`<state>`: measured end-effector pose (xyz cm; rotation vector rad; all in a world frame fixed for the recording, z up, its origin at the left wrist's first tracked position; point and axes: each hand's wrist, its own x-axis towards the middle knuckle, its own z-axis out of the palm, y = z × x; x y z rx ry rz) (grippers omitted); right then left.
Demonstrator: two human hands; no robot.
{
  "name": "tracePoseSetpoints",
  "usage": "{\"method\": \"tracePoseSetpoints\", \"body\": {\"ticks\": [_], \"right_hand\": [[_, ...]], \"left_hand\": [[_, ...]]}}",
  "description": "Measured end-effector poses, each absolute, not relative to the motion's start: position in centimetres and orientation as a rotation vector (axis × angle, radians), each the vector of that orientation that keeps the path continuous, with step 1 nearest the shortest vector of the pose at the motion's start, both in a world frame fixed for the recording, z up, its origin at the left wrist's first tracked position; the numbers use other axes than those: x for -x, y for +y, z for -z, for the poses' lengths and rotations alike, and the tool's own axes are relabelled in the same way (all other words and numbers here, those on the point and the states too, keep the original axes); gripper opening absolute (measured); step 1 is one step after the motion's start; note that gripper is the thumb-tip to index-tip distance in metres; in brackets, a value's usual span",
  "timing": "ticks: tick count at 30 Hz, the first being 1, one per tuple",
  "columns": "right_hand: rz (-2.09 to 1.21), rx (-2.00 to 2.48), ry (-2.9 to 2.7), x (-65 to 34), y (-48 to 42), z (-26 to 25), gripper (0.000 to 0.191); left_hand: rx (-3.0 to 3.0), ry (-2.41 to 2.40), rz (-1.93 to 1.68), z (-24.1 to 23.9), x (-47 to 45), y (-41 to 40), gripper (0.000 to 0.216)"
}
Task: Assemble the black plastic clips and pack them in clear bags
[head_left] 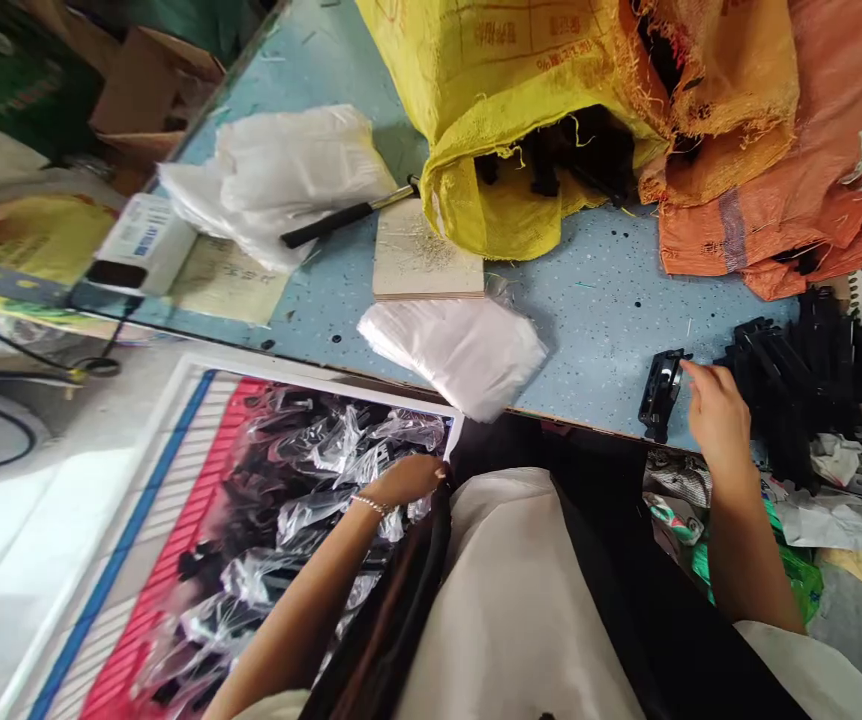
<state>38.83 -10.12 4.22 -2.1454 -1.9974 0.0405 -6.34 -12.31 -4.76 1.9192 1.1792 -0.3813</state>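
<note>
My right hand (716, 415) reaches over the front edge of the blue table (603, 300) and its fingertips touch a small black plastic part (660, 393) lying there; the fingers are bent around it. Just right of that hand lies a heap of similar black parts (813, 370). My left hand (408, 478) hangs below the table edge, over a striped sack (161, 560) filled with bagged black parts in clear plastic (311, 480). Its fingers are curled and mostly hidden. A stack of clear plastic bags (461, 350) lies on the table between my hands.
A yellow woven sack (506, 110) with black parts in its mouth and an orange sack (791, 150) stand at the back. A wooden board (423, 255), a black-handled tool (341, 218), more white bags (288, 170) and a small box (142, 240) lie to the left.
</note>
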Motion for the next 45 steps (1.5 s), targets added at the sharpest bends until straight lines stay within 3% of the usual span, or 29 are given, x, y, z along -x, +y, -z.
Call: {"method": "tracePoseSetpoints", "body": {"ticks": [3,6,10,13,19,26,36,41,45], "right_hand": [[0.005,2.015,-2.416,-39.8,-7.9,-3.9,0.055],[-0.081,1.894,-2.681,-40.4,-5.7,-4.0,0.048],[-0.299,1.925,-2.655,-41.2,-4.9,-4.2,0.033],[-0.614,1.952,-2.373,-40.2,-6.1,-3.4,0.031],[-1.626,1.639,-1.351,-33.6,-10.0,-1.9,0.044],[-2.216,1.293,-0.667,-25.7,-12.1,-1.5,0.033],[-2.359,1.001,-0.062,-22.8,-13.1,1.7,0.010],[-2.490,0.855,0.079,-21.9,-11.7,2.9,0.024],[-2.380,0.780,0.043,-21.8,-11.6,3.3,0.023]], "left_hand": [[-2.034,1.120,-0.067,2.4,3.7,-10.3,0.016],[-2.263,1.276,-0.557,0.8,-0.2,-7.5,0.017],[-2.370,1.466,-0.513,1.3,-2.3,-4.2,0.016],[-2.202,1.350,-0.589,1.7,-1.1,-2.9,0.019],[-1.774,1.359,-0.617,0.5,0.2,-2.4,0.020],[-1.717,1.382,-0.578,0.4,-0.4,-2.0,0.005],[-2.239,1.326,-0.785,1.2,1.4,-3.6,0.037],[-2.417,1.211,-0.897,-0.1,0.4,-5.4,0.051],[-2.538,0.880,-0.942,-0.7,-0.4,-8.0,0.055]]}}
